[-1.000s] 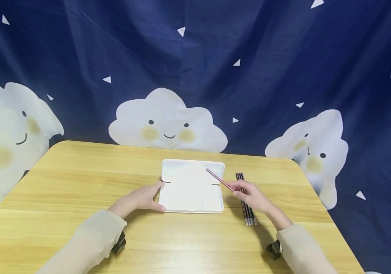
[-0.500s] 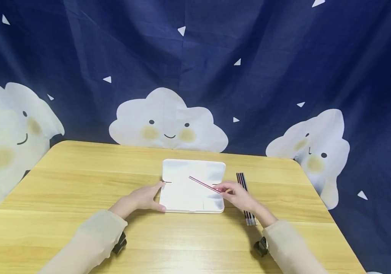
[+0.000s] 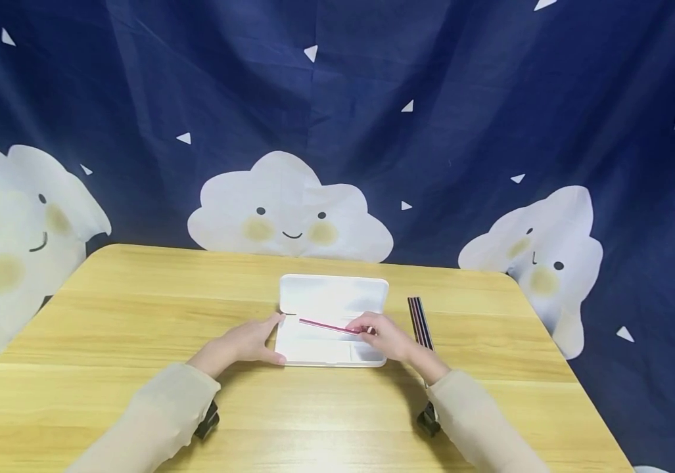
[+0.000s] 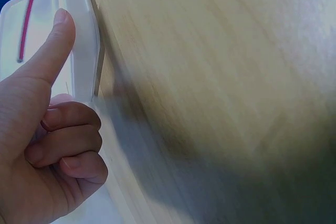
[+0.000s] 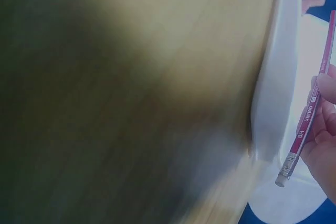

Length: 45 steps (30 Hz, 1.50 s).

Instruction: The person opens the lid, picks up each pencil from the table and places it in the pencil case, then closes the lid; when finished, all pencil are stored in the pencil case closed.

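Observation:
A white pencil case (image 3: 313, 353) lies open on the table, its lid folded back. My left hand (image 3: 248, 340) holds the left end of the case, with the thumb (image 4: 59, 32) at the near corner and the index finger at the far one. In the left wrist view its other fingers are curled. Over the case's tray, my right hand (image 3: 383, 335) pinches a red pencil (image 3: 325, 326) near its eraser end. The right wrist view shows the pencil (image 5: 310, 109) with a white eraser in a metal ferrule. Whether the pencil touches the case bottom I cannot tell.
Several dark striped pencils (image 3: 420, 322) lie side by side on the wooden table (image 3: 154, 309), right of the case and partly behind my right forearm. A small compartment (image 3: 367, 353) fills the case's near right corner. A dark blue curtain (image 3: 349, 98) with clouds hangs behind the table.
My right hand has moved left from above the loose pencils to over the case, carrying the red pencil, which has swung flatter and lower. The left hand has stayed put.

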### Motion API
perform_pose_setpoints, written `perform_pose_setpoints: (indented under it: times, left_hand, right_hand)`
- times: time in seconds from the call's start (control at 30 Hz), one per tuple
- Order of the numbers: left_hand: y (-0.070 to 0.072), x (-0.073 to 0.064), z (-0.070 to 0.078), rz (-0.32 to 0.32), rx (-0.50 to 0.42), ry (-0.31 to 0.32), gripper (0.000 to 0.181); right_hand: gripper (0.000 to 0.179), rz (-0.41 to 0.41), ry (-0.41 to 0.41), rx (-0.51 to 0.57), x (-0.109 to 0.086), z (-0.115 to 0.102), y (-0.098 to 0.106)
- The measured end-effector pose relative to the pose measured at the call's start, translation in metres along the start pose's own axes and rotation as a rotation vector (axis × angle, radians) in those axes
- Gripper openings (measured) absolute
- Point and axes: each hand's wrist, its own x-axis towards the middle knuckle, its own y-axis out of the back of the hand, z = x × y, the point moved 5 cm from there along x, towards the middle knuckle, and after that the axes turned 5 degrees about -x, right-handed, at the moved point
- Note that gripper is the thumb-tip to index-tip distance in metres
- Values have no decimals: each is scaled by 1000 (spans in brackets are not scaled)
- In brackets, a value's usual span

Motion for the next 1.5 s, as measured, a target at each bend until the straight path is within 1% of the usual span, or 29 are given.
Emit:
perform_pose_setpoints:
  times: [0.13,0.27,0.4,0.57,0.77,0.87,1.17,1.23,1.37,1.5]
  left_hand:
    - [-1,1,1,2,-4,-5,94]
    - [-1,1,2,13,-13,-21,91]
    - [-2,3,2,11,-16,-24,90]
    - [-3,4,3,4,-23,-12,92]
    - [-1,3,4,7,-29,-10,93]
    - [-1,3,4,9,-23,-18,94]
    - [0,3,2,-4,-10,-6,94]
    - [0,3,2,-5,-8,-5,94]
    - [0,3,0,1,-3,-2,93]
    - [0,3,-2,6,-3,1,93]
  right_hand:
    - [21,-6,45,-36,7,-2,-7]
    - [21,-4,88,-109,12,-6,-11]
    - [20,-8,92,-164,16,-8,-15]
    - [21,-18,65,-180,19,-8,-18]
    - [21,-57,34,-138,23,-5,-23]
    - [21,-72,33,-111,23,-3,-26]
    - [21,-119,15,-55,21,0,-27]
    - [21,-130,0,-27,20,0,-27]
    - [21,-131,-17,13,18,0,-26]
    - [22,-106,-28,50,16,1,-22]
